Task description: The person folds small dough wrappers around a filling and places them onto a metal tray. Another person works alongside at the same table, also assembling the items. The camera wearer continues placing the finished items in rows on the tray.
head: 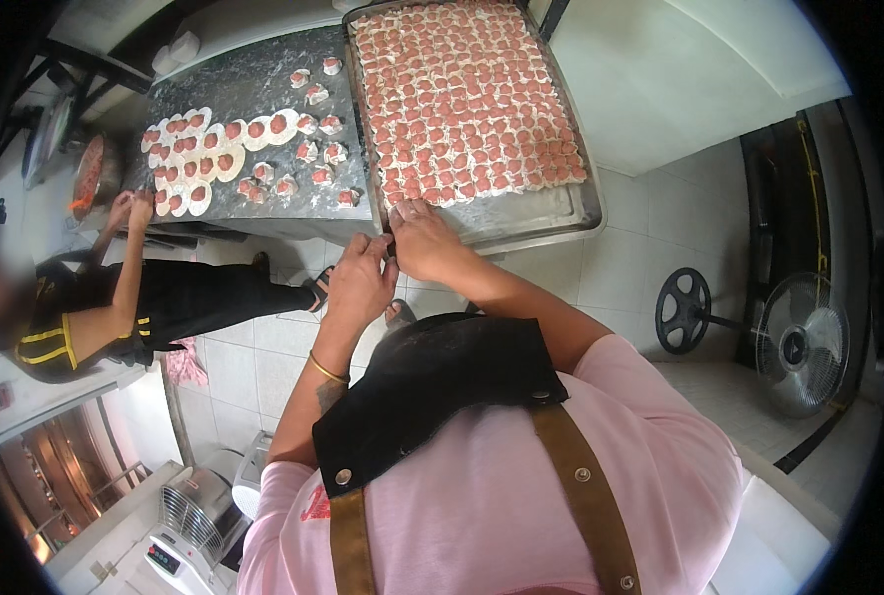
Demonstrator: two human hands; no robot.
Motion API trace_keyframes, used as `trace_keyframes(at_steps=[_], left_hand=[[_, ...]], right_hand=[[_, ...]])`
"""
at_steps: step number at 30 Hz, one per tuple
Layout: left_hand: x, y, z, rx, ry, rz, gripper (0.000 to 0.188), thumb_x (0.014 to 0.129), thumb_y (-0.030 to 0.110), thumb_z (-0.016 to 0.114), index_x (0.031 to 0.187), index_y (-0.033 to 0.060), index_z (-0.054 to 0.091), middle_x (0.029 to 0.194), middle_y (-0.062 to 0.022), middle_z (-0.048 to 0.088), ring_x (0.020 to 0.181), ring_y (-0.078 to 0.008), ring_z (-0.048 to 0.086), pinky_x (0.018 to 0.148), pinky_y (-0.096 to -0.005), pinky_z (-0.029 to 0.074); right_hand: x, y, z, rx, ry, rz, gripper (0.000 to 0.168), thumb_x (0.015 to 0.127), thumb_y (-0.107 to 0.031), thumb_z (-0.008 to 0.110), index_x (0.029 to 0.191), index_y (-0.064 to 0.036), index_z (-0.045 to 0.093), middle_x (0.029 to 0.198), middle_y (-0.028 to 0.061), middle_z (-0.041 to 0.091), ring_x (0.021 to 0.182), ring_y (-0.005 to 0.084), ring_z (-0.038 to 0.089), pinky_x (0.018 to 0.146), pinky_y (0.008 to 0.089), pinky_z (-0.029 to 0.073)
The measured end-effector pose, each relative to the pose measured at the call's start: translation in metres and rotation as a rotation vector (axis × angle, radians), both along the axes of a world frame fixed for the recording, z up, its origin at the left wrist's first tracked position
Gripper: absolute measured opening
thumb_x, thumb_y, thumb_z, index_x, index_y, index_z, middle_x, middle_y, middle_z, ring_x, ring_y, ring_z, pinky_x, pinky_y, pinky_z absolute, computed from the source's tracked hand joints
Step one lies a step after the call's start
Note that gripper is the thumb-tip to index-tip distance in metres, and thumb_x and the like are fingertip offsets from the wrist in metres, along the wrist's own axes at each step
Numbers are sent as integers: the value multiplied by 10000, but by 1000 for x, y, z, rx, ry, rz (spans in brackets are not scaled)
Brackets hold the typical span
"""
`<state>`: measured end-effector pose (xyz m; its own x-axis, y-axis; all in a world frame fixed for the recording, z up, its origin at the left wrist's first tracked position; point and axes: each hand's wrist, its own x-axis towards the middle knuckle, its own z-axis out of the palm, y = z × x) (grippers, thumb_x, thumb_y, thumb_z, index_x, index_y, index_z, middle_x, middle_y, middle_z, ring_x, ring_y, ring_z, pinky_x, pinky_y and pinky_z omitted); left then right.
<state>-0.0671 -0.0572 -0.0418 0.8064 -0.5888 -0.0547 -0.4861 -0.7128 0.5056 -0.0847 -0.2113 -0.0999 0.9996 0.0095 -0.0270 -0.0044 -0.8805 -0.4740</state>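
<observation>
My right hand [423, 238] rests at the near left corner of a large metal tray [516, 219], its fingers at the edge of the dumplings there. The tray holds tight rows of open-topped dumplings [472, 104] with pink filling. Beside it, my left hand [360, 275] is bent at the table edge near the tray's corner, close to the right fingers; whether either hand grips anything is hidden. Left of the tray, loose gathered dumplings [323, 175] sit on the dark floured tabletop [263, 67]. Farther left lie overlapping round wrappers [230, 160] topped with filling.
A co-worker [92, 320] stands at the left, hands at the wrappers' edge, near a metal bowl of filling [91, 175]. A pedestal fan [799, 346] stands at the right on the tiled floor. A machine with a wire guard [189, 520] is at the lower left.
</observation>
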Motion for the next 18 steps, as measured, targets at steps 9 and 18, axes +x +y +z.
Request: trace_keyframes(at_steps=[9, 18], left_hand=[[0, 16, -8, -58, 64, -50, 355, 902, 167, 701, 1248, 88, 681, 1041, -174, 631, 981, -399, 646, 864, -483, 528], [-3, 12, -13, -148, -246, -149, 278, 889, 142, 698, 1137, 19, 719, 1087, -164, 621, 1039, -374, 602, 922, -491, 489]], right_hand=[[-36, -35, 3, -77, 20, 102, 407, 993, -255, 572, 1174, 100, 655, 1322, 292, 595, 1250, 427, 546, 1095, 482, 420], [-32, -37, -2, -76, -126, 33, 448, 984, -315, 607, 1196, 77, 653, 1306, 278, 609, 1249, 430, 556, 1091, 493, 430]])
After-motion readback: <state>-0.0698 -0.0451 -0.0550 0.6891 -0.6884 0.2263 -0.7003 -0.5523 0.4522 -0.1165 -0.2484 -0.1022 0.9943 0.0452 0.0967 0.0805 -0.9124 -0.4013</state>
